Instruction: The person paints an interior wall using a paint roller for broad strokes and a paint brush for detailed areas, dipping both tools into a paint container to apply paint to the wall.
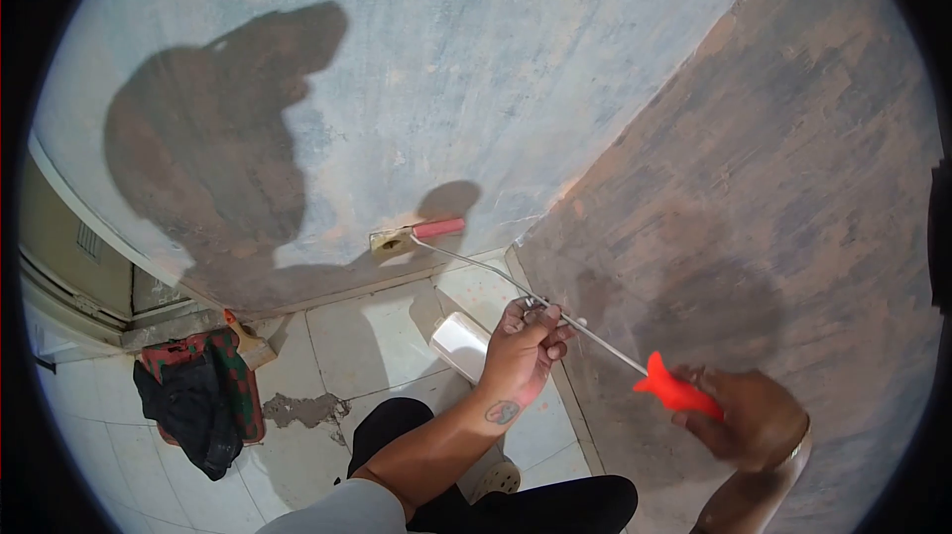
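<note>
A mini paint roller point(438, 228) with a pinkish-red sleeve, a long metal rod and an orange handle lies slantwise across the view. My right hand point(759, 420) is closed around the orange handle. Midway along the rod, the fingers of my left hand point(521, 351) are pinched on the metal. The roller sleeve overlaps an open electrical box point(387, 246) low in the pale wall. Below the rod and left of my left hand, a white rectangular container point(458, 344) sits on the tiles, partly hidden by that hand.
The pale wall point(476, 68) meets a brownish patchy wall point(793, 167) at a corner on the right. A wide brush point(255, 349) leans by a red-green bag point(248, 400) topped with black cloth point(193, 410). Grey debris point(302, 410) lies on the tiles. A doorway point(84, 237) stands left.
</note>
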The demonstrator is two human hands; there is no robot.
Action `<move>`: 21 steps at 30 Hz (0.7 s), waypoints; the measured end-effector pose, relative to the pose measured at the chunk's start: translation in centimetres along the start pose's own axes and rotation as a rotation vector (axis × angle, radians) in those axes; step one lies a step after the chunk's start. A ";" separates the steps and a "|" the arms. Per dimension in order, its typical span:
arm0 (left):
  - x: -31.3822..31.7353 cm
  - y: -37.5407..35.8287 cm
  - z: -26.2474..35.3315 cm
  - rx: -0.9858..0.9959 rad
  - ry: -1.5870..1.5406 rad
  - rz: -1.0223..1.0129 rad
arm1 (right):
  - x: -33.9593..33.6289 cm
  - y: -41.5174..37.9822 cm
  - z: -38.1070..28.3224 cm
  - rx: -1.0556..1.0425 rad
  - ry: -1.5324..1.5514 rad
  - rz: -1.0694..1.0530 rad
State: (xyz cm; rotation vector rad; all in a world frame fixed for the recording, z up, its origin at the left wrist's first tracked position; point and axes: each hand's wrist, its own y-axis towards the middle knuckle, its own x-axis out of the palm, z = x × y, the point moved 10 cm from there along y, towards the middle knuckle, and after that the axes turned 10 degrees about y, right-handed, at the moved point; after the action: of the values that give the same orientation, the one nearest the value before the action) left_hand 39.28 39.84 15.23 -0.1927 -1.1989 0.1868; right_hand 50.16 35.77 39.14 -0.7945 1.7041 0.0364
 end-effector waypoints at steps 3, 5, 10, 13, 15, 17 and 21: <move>-1.6 -0.4 0.0 -0.027 0.026 0.033 | 2.1 -0.1 -0.9 -0.008 -0.073 0.037; -3.2 0.0 -0.3 -0.032 0.046 0.050 | 4.3 0.8 -0.2 0.022 -0.049 0.013; -11.4 2.3 -3.1 -0.089 0.127 0.289 | 11.1 5.7 2.2 0.073 -0.019 -0.080; -14.6 3.3 -3.3 -0.091 0.148 0.326 | 13.9 8.2 2.8 0.079 0.024 -0.171; -14.0 3.5 -2.9 -0.093 0.138 0.316 | 13.3 8.1 3.1 0.142 0.043 -0.144; -11.0 2.4 -2.3 -0.091 0.116 0.270 | 10.8 5.8 2.4 0.090 0.062 -0.074; -3.2 -0.5 -0.4 -0.038 0.049 0.118 | 4.1 -0.1 -0.3 0.062 -0.009 0.005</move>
State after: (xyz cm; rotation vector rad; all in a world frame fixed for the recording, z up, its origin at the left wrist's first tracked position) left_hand 38.58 38.56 12.29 -0.3001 -1.1436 0.2609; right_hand 49.70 33.60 35.68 -0.7428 1.6911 -0.0095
